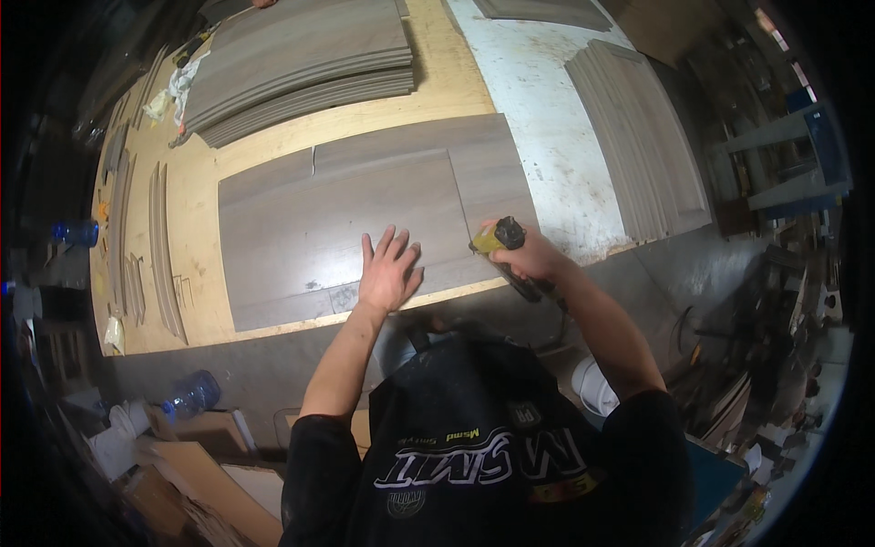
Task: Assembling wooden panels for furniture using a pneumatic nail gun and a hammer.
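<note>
From my remote post, the largest thing I see is the pale wooden worktable [196, 210], with a scuffed white section on the right. The grey-brown panel [301, 228] lies flat at its near edge, in front of the person. Beyond the panel I have a stack of similar boards [310, 55], and a further stack of boards [629, 137] stands on the white section. Narrow strips [161, 246] lie left of the panel. Over the panel's right part I see a yellow-and-black handheld tool [501, 239]; whether its nose touches the surface, I cannot tell. My right hand [533, 257] is wrapped around it, fingers curled. My left hand [389, 273] rests palm down on the panel near its front edge, fingers spread apart.
</note>
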A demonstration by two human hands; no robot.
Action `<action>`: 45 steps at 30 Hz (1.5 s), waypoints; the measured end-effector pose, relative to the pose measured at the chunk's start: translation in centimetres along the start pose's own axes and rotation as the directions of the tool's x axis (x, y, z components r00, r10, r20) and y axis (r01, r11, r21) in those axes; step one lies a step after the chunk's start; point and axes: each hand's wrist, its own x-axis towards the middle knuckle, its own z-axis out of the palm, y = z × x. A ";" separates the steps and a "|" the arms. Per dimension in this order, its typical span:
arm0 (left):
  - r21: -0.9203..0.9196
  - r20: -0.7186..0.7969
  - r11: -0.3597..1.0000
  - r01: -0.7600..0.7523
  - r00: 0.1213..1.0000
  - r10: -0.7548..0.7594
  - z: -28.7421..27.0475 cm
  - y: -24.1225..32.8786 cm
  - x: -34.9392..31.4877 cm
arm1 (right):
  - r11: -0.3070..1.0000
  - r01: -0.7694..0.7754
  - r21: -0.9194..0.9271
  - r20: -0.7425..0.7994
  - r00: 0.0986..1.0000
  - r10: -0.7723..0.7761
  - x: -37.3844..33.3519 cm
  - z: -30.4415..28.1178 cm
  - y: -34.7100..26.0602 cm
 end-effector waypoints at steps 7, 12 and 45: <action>-0.013 0.009 1.000 -0.002 1.000 0.002 -0.1 0.0 0.1 | 0.997 -0.019 -0.078 0.006 1.000 0.019 -0.3 0.3 -1.5; -0.007 0.023 1.000 0.004 1.000 -0.004 -0.2 0.0 0.0 | 0.996 -0.005 -0.094 -0.035 0.999 0.002 -0.1 0.9 -0.6; -0.026 -0.011 1.000 -0.009 1.000 0.009 0.2 -0.3 -0.3 | 0.997 -0.060 -0.042 -0.105 0.993 0.056 -1.1 4.0 -1.1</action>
